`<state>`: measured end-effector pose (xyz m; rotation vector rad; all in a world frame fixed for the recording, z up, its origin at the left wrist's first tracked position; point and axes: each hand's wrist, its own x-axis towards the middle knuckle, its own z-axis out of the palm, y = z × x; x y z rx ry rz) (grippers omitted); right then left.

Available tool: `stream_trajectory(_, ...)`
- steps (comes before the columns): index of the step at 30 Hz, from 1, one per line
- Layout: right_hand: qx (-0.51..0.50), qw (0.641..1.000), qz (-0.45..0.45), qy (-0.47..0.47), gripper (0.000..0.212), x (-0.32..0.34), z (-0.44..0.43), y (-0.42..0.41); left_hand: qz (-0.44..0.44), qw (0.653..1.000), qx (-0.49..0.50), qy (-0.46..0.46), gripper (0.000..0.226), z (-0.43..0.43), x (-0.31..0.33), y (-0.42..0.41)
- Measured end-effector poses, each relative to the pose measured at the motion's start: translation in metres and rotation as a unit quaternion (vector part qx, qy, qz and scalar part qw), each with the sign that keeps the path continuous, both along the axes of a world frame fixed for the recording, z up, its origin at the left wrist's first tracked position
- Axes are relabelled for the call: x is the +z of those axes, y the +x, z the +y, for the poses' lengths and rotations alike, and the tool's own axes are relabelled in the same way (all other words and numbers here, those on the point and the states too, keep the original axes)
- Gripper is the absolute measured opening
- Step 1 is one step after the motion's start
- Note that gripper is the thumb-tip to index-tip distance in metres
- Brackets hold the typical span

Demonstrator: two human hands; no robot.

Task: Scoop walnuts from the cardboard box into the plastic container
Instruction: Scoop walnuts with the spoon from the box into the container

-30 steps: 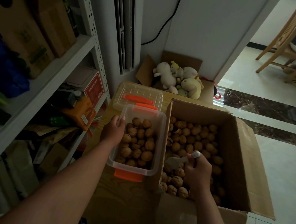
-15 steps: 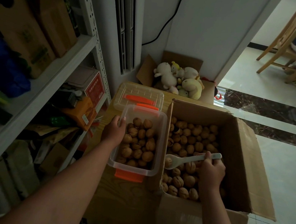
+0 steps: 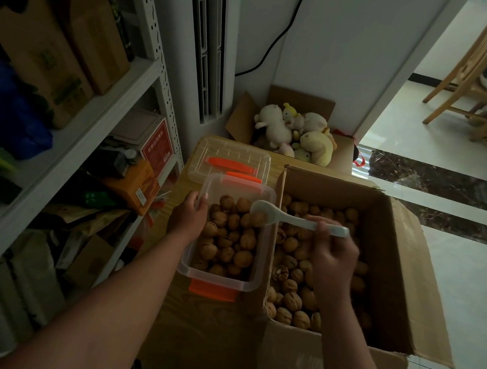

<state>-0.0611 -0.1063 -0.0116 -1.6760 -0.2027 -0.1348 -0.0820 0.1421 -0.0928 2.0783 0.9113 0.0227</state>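
Note:
A clear plastic container (image 3: 249, 285) with orange clips sits on a wooden surface, holding many walnuts (image 3: 230, 238). To its right stands an open cardboard box (image 3: 394, 275) with many more walnuts (image 3: 291, 283). My left hand (image 3: 188, 216) grips the container's left rim. My right hand (image 3: 333, 256) holds the handle of a white spoon (image 3: 281, 215). The spoon's bowl is over the container's far right corner, tipped on its side against a walnut there.
The container's clear lid (image 3: 233, 159) lies just behind it. A metal shelf rack (image 3: 97, 109) packed with boxes stands at the left. A box of plush toys (image 3: 295, 132) is on the floor behind. A wooden chair (image 3: 466, 80) with a seated person is far right.
My right hand lifted the spoon out of the cardboard box and swung it left over the container. My left hand stayed on the container's rim.

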Motion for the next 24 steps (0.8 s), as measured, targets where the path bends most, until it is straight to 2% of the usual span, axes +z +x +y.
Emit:
stream_trajectory(2, 0.045, 0.998, -0.025, -0.030, 0.015, -0.007, 0.007, -0.006, 0.000, 1.000, -0.002, 0.000, 0.049, 0.001, -0.001, 0.000)
stream_trajectory(4, 0.048, 0.997, -0.042, -0.045, 0.027, -0.012, 0.010, -0.009, 0.003, 1.000, -0.002, -0.001, 0.050, 0.002, -0.001, 0.000)
stream_trajectory(6, 0.027, 0.997, -0.060, -0.040, 0.032, -0.012, 0.007, -0.007, 0.005, 1.000, -0.002, -0.002, 0.051, 0.002, -0.001, 0.000)
stream_trajectory(10, -0.074, 0.993, -0.080, -0.054, 0.027, -0.014, -0.010, 0.005, 0.006, 1.000, 0.003, -0.004, 0.051, 0.001, -0.001, 0.001)
stream_trajectory(13, -0.128, 0.978, -0.071, -0.148, 0.020, -0.021, -0.027, 0.013, 0.004, 1.000, 0.003, -0.004, 0.049, 0.000, -0.001, 0.001)
stream_trajectory(19, -0.132, 0.933, -0.020, -0.333, 0.017, -0.051, -0.042, 0.006, -0.003, 1.000, -0.002, -0.004, 0.048, 0.001, -0.001, 0.000)
stream_trajectory(24, -0.126, 0.930, -0.004, -0.345, 0.017, -0.054, -0.038, 0.005, 0.002, 1.000, -0.002, -0.003, 0.049, 0.001, -0.001, 0.000)
